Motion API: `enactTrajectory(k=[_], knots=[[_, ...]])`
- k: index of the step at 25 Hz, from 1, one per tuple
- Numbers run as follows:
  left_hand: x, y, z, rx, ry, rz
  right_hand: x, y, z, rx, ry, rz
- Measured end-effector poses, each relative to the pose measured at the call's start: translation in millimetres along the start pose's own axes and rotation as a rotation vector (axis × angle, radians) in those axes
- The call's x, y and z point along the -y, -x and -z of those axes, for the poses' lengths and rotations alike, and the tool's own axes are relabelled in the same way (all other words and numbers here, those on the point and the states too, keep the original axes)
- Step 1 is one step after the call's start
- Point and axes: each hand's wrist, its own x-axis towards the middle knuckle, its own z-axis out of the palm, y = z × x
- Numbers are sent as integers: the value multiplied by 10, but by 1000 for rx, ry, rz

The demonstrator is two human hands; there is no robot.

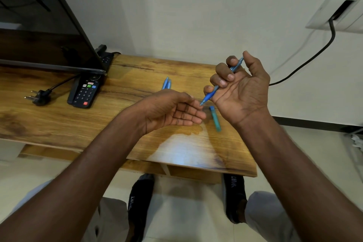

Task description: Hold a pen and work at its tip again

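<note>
Right hand (238,88) grips blue pen (220,82) above the table (78,124), tip down at 7 o'clock, nearly touching left hand's (172,110) relaxed fingers. Cap (215,118) lies below. Looks like uncapped stage; recapping needs cap pickup.

a low wooden table (137,68) with strong dark grain stands against the wall, its near right part shining with glare. on it lie a black remote (84,90) with coloured buttons, just right of a loose black plug (38,95) on its cord, two blue pens (167,83) side by side near the middle, and a blue pen cap (215,118) toward the right. a screen's lower edge (51,67) rests at the back left.
</note>
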Motion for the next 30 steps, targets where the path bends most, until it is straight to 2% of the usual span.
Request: enactTrajectory(k=[30], knots=[[-10, 20, -7, 0, 11, 5, -11, -17, -34, -26, 30, 7]])
